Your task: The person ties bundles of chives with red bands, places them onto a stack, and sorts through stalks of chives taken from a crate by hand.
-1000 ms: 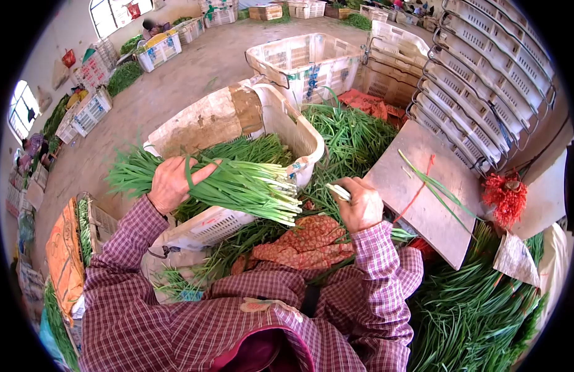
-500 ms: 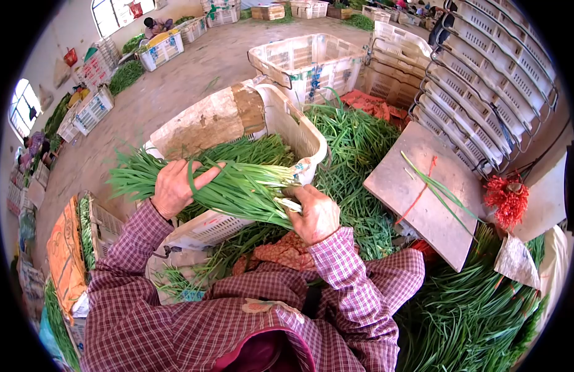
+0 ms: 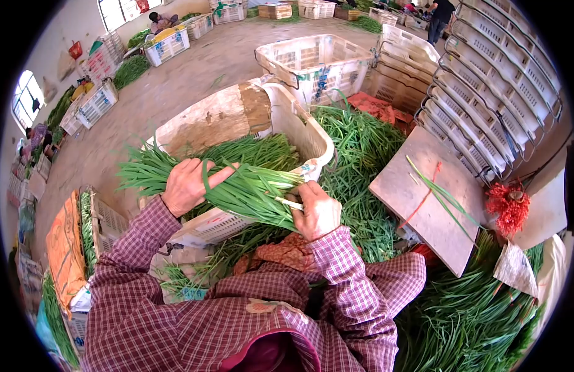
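A bunch of green garlic chives (image 3: 250, 197) lies sideways across both hands, leafy ends to the left and pale stem ends to the right. My left hand (image 3: 189, 186) is wrapped round its leafy part, with one blade looped over the fingers. At the pale ends, my right hand (image 3: 316, 211) is closed on the stems, and a white stalk sticks out beside its fingers. Beneath the bunch stands a white plastic crate (image 3: 305, 133) holding more chives (image 3: 256, 150), with a worn board (image 3: 206, 121) along its far side.
To the right, a loose heap of chives (image 3: 361, 146) lies beside a tilted board (image 3: 423, 198) carrying a few blades and a red tie. Red ties (image 3: 509, 204) hang near stacked crates (image 3: 492, 87). More chives (image 3: 467, 316) fill the lower right. An orange sack (image 3: 65, 254) is at left.
The view has shifted slightly, so the surroundings sit a little further right. Both hands keep their hold on the chives. A standing person at the back right shows more fully.
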Demonstrator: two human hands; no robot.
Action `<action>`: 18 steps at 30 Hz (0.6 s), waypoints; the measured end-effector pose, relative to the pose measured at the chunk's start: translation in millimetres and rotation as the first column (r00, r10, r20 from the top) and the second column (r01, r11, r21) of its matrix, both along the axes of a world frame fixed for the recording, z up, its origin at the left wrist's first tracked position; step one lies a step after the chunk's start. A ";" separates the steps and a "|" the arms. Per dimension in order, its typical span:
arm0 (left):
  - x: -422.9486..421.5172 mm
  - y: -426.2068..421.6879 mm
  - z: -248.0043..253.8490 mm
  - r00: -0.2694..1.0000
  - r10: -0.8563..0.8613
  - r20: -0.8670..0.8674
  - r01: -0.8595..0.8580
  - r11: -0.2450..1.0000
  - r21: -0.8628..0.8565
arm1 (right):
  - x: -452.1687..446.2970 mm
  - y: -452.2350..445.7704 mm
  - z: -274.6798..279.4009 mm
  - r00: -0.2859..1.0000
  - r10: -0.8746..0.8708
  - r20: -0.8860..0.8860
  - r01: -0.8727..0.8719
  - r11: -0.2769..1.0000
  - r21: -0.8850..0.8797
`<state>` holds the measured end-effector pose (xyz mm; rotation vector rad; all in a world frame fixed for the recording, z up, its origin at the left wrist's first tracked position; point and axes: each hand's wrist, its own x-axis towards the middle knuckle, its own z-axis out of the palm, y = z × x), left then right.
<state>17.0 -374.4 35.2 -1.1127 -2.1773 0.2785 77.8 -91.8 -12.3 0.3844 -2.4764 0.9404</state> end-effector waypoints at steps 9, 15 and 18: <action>0.7 -11.7 0.3 0.991 0.104 0.084 -0.105 0.994 0.008 | -10.5 38.1 -26.1 0.986 -0.164 -0.026 0.166 0.960 0.228; -1.2 -42.7 -7.5 0.891 0.294 0.345 -0.355 0.926 0.127 | -1.2 117.0 -33.6 0.892 -0.451 0.038 0.411 0.842 0.348; -3.8 -38.0 -19.2 0.713 -0.070 0.698 -0.331 0.844 0.423 | -0.1 120.2 -39.6 0.881 -0.460 0.107 0.414 0.862 0.293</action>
